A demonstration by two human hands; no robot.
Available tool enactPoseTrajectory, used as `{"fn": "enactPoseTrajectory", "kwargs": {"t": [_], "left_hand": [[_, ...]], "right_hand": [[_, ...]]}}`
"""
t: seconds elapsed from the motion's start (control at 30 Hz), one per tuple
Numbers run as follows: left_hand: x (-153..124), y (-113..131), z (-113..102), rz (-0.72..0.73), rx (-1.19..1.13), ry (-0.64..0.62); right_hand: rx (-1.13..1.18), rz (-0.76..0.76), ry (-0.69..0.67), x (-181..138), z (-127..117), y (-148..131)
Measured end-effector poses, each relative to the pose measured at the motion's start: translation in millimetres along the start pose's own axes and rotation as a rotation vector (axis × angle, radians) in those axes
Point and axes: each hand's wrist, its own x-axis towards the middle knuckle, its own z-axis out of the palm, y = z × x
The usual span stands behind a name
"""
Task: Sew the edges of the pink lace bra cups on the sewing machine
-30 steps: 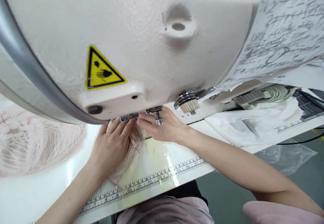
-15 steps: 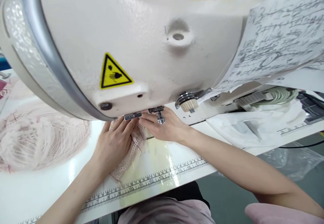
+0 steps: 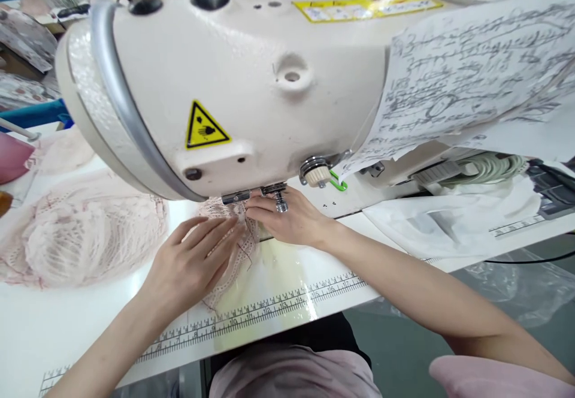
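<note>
A cream sewing machine head (image 3: 251,80) fills the upper view, with a yellow warning sticker (image 3: 204,127) on its face. Under its presser foot (image 3: 275,196) lies a strip of pink lace (image 3: 233,266). My left hand (image 3: 188,263) rests flat on the lace, fingers stretched toward the foot. My right hand (image 3: 290,218) lies at the right of the foot, fingers extended and pressing the lace by the needle. The needle itself is hidden behind the machine head.
A pile of pink lace pieces (image 3: 76,233) lies at the left on the white table (image 3: 54,320). A printed ruler (image 3: 251,314) runs along the table's front edge. Patterned paper (image 3: 471,68) hangs on the machine at right, with white cloth (image 3: 449,215) below.
The view has pulled back and up, showing more of the machine top. My left hand has slid back toward me, away from the foot, and lies flatter on the lace. The right hand stays put.
</note>
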Motion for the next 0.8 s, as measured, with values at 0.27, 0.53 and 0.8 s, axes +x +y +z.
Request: {"fn": "enactPoseTrajectory", "kwargs": {"t": [0.27,0.53,0.8], "left_hand": [[-69,25,-21,0.264,0.03,-0.049],[-50,36,-42,-0.514,-0.341,-0.036],[-1,1,-44,-0.246,-0.193,-0.153]], "right_hand": [[0.067,-0.122,-0.135,1,-5,0],[0.23,-0.139,-0.146,0,-5,2],[0.255,-0.163,0.078,2,-4,2]]}}
